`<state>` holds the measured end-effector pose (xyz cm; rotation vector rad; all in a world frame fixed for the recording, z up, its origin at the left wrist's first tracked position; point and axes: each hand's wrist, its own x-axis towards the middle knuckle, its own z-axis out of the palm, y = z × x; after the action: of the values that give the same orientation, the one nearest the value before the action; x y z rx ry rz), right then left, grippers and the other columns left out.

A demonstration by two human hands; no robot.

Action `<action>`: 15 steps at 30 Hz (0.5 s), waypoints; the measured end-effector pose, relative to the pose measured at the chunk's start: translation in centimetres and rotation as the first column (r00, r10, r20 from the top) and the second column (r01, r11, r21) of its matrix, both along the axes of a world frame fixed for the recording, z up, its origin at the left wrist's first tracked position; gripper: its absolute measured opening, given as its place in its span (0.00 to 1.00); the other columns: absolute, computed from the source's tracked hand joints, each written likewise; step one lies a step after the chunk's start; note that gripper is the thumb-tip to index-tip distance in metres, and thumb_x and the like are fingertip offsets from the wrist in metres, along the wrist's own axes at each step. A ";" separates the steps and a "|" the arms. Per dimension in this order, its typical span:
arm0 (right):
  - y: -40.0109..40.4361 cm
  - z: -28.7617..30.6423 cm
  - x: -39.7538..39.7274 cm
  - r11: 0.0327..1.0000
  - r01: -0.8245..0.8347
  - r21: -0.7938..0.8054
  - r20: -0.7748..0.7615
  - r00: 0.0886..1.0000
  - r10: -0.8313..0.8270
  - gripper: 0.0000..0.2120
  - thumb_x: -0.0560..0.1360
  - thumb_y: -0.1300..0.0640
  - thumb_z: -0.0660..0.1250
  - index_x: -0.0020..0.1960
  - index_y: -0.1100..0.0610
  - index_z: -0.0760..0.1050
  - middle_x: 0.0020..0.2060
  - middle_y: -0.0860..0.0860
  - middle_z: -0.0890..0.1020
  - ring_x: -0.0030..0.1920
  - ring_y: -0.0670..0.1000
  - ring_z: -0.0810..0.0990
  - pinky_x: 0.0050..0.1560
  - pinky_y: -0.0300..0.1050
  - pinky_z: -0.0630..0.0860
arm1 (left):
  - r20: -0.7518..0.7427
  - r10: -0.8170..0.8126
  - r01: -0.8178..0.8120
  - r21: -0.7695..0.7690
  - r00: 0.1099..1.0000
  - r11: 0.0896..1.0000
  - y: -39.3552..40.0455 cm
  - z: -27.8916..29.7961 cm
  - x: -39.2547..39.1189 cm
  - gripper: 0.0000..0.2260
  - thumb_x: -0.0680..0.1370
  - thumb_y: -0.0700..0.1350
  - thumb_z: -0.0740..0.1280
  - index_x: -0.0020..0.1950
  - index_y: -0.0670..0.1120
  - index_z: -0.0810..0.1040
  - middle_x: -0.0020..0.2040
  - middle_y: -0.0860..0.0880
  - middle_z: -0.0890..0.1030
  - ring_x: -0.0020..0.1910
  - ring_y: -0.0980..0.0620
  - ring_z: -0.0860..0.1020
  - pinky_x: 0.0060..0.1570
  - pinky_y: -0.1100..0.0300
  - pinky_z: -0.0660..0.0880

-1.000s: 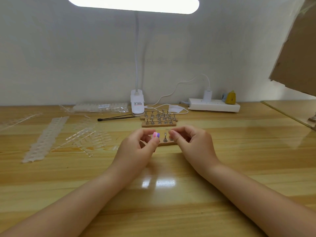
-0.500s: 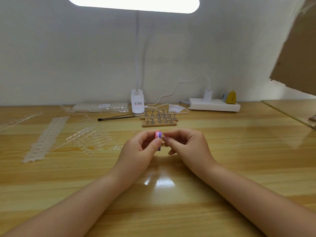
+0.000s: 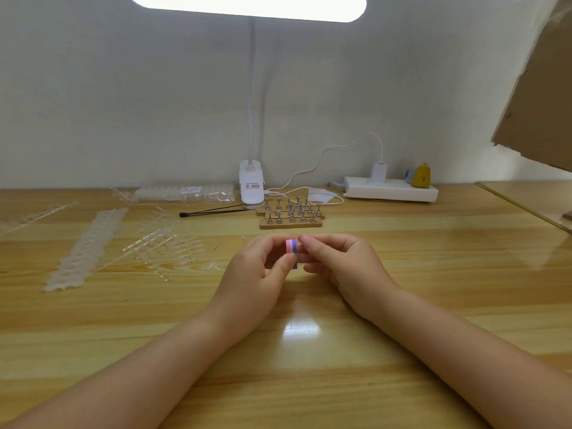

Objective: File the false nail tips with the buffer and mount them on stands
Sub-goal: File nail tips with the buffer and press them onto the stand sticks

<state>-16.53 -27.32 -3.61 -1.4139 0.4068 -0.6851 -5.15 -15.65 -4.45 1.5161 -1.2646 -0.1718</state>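
Item 1, nearest: left hand [image 3: 257, 270], fingers curled round the buffer [image 3: 292, 252], a small pink-and-purple block held upright above the bench [image 3: 309, 351]. Likely light, slightly spongy, gritty on its faces; best held by its narrow edges.

Item 2: right hand [image 3: 340, 264], fingertips pinched together against the buffer, presumably on a nail tip; the tip itself is too small and clear to make out. Judged featherlight, thin, springy, slippery; best pinched by its sides.

Item 3, left: loose clear nail tips [image 3: 173, 246] and emptied strips [image 3: 86, 249] scattered on the bench.

Item 4, farther: wooden stands [image 3: 291, 216] with metal pegs, no tips visible on them.

Item 5, rear: clip lamp [image 3: 251, 187], power strip [image 3: 390, 189].
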 end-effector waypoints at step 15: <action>-1.0 -0.1 0.1 0.993 -0.084 0.088 -0.091 0.992 0.092 0.12 0.65 0.55 0.74 0.46 0.60 0.82 0.37 0.53 0.84 0.38 0.47 0.80 0.36 0.38 0.75 | 0.277 0.052 -0.050 -0.016 0.960 0.999 0.0 0.1 0.1 0.12 0.79 0.42 0.64 0.57 0.58 0.73 0.52 0.63 0.75 0.53 0.62 0.74 0.51 0.75 0.67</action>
<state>-16.42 -28.29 -3.73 -1.3792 0.4403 -0.5246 -5.04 -15.66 -4.39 1.6031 -1.4412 0.0838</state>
